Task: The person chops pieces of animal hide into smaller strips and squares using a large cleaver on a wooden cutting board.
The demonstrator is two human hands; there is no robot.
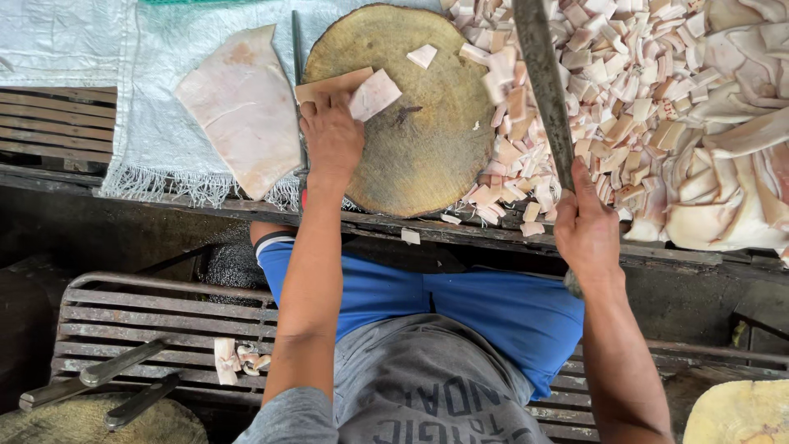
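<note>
left hand [331, 136] pins fat strip [353, 90] flat on round block [419, 123], steadying it | right hand [585, 230] clenched on cleaver [544, 90], blade raised right of block

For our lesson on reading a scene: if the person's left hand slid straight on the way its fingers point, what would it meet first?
The left hand points up the picture and already rests on a pale slab of meat on the round wooden block. Going on, it would push that slab first; depth is hard to judge.

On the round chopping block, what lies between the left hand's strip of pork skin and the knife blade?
In the head view, mostly bare block: one small cut piece near its top edge lies between the strip under the left hand and the blade.
</note>
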